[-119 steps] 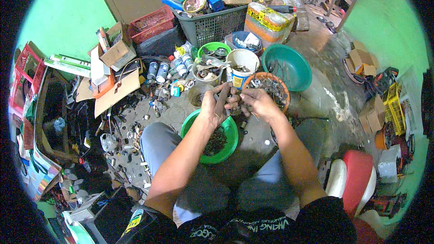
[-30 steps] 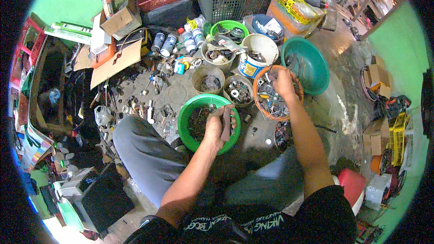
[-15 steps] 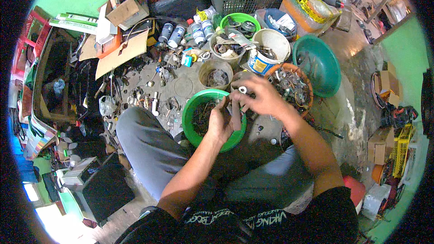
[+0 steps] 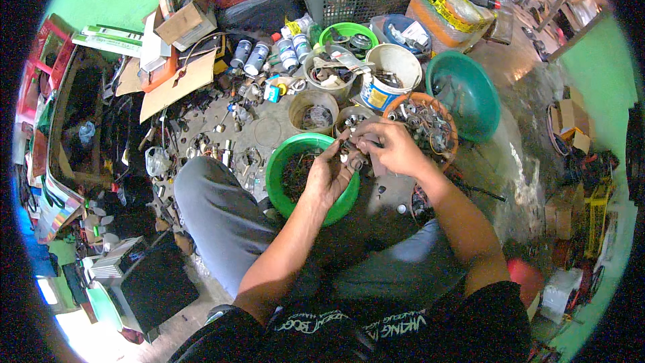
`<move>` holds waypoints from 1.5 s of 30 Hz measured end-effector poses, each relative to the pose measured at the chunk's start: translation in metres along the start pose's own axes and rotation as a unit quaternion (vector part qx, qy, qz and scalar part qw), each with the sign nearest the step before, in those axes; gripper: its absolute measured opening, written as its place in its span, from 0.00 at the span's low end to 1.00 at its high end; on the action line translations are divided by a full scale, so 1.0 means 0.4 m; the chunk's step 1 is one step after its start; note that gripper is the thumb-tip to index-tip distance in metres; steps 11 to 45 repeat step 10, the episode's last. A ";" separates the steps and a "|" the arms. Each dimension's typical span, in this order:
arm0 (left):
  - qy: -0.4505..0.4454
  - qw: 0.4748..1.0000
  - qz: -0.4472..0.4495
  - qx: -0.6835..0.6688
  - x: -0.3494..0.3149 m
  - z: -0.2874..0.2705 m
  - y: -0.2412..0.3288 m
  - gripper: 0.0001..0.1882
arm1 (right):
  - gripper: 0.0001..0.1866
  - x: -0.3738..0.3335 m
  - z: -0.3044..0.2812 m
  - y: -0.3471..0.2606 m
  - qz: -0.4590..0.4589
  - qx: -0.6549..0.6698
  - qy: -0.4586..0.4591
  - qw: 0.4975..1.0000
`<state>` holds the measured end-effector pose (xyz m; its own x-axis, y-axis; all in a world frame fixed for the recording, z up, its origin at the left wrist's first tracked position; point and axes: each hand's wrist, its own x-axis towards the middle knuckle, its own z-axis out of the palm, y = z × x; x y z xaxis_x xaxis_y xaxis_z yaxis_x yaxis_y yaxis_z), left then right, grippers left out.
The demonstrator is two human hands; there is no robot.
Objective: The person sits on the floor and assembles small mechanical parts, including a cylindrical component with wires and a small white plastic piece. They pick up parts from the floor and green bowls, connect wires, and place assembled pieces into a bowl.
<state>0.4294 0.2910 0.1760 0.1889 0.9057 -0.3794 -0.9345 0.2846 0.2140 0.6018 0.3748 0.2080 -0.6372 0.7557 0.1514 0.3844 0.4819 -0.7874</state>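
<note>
My left hand [image 4: 324,180] is cupped over the green tub [image 4: 274,191], palm up. Its fingers curl around a cluster of small dark parts [image 4: 356,156] with a whitish piece among them; their exact kind is too small to make out. My right hand [image 4: 395,149] is closed just beside it, fingertips meeting the cluster. A flat brownish-grey strip [image 4: 378,167] hangs below the right fingers, apparently held in them. Inside the tub lies a dark tangle of scraps [image 4: 297,176].
Beyond the hands stand a beige bowl [image 4: 295,113], a white bucket [image 4: 418,70], an orange basket [image 4: 452,149] of mixed parts and a teal basin [image 4: 492,111]. Spray cans [image 4: 257,59] and loose small parts cover the floor at left. My bent knee [image 4: 215,195] flanks the tub.
The strip has shifted from between my hands to below the right one. My right fingers have come down onto the left hand's cluster, where small dark parts now show. The view has shifted slightly.
</note>
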 end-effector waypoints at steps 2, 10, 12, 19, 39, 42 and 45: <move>0.023 1.000 -0.010 -0.016 -0.004 0.018 -0.006 0.21 | 0.11 -0.008 -0.022 0.002 0.022 0.027 0.046 0.998; -0.034 0.996 -0.045 -0.063 0.010 -0.006 -0.043 0.26 | 0.12 -0.033 -0.178 0.152 0.152 -0.188 0.173 0.955; -0.034 0.996 -0.045 -0.063 0.010 -0.006 -0.043 0.26 | 0.12 -0.033 -0.178 0.152 0.152 -0.188 0.173 0.955; -0.034 0.996 -0.045 -0.063 0.010 -0.006 -0.043 0.26 | 0.12 -0.033 -0.178 0.152 0.152 -0.188 0.173 0.955; -0.034 0.996 -0.045 -0.063 0.010 -0.006 -0.043 0.26 | 0.12 -0.033 -0.178 0.152 0.152 -0.188 0.173 0.955; -0.034 0.996 -0.045 -0.063 0.010 -0.006 -0.043 0.26 | 0.12 -0.033 -0.178 0.152 0.152 -0.188 0.173 0.955; -0.034 0.996 -0.045 -0.063 0.010 -0.006 -0.043 0.26 | 0.12 -0.033 -0.178 0.152 0.152 -0.188 0.173 0.955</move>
